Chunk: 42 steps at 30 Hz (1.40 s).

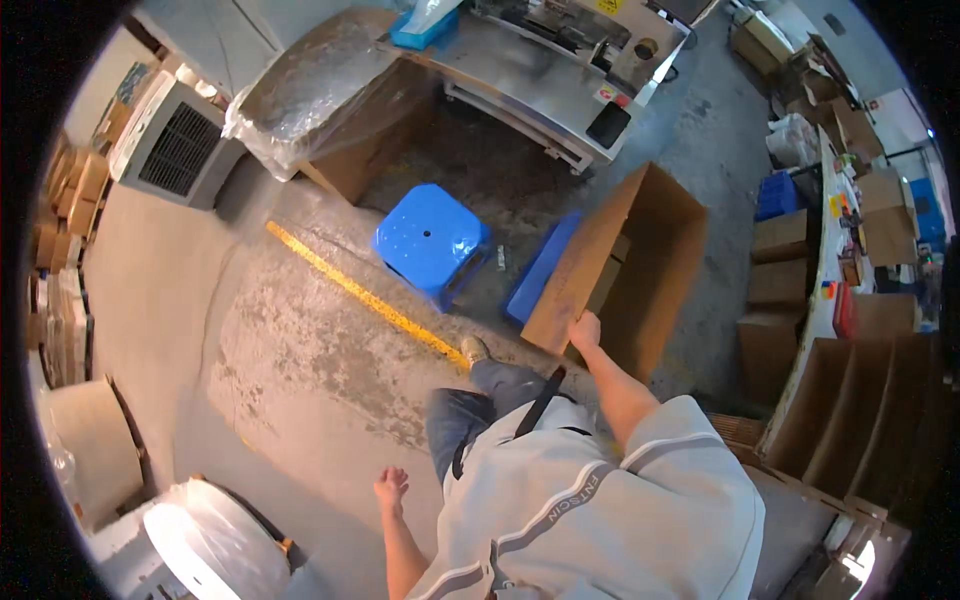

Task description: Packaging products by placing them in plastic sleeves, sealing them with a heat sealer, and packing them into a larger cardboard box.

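The open cardboard box [578, 275] is ahead of the person and to the right, above the concrete floor [330, 370], its open side turned up toward the wearer (whether its base bears on the ground, I cannot tell from here). The right hand [586, 332] grips the near edge of the box wall, fingers closed over the board. Inside, a paler brown piece shows against the left wall. The left hand [391, 487] hangs well apart from the box, low on the left side, fingers loosely curled and holding nothing. Just beside the box, on its left, I note a blue plastic item [541, 270], partly hidden by the wall. Further left stands a blue stool [420, 218], its top pierced by a small central hole. A yellow line [345, 283] runs obliquely across the floor, one end near the person's shoe [474, 350]. Beyond the stool is a large carton [372, 145] lined with clear plastic, next to a metal worktable [535, 105] carrying machinery. An air cooler [180, 145] stands at the far left; along the right side, a cluttered bench [826, 235] has more cartons beneath it.
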Motion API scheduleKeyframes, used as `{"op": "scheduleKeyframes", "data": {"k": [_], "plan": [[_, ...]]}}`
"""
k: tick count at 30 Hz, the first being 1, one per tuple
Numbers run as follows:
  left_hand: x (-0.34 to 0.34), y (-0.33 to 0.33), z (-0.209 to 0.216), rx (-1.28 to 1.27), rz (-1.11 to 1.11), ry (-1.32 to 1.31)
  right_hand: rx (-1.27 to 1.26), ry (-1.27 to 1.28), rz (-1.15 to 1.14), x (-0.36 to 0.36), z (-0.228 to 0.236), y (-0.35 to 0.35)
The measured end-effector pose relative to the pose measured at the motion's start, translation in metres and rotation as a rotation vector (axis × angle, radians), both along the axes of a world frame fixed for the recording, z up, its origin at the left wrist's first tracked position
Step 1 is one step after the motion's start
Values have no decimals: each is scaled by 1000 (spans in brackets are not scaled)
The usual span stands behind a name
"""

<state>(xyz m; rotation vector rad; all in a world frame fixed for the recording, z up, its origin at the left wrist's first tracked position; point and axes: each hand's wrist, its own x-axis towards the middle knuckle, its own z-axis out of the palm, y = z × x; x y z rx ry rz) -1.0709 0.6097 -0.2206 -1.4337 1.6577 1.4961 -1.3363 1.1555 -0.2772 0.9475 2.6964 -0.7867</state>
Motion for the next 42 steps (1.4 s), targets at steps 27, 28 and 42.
{"op": "scheduleKeyframes", "data": {"k": [27,28,42], "plan": [[-617,-42,-30,-102,-931,-24,-83,-37,-633,-141,-27,24],[-628,-13,-20,-92,-976,-17,-104,-10,-663,-166,-25,33],[-824,334,44,-7,-1342,85,-288,111,-744,-259,-13,97]]}}
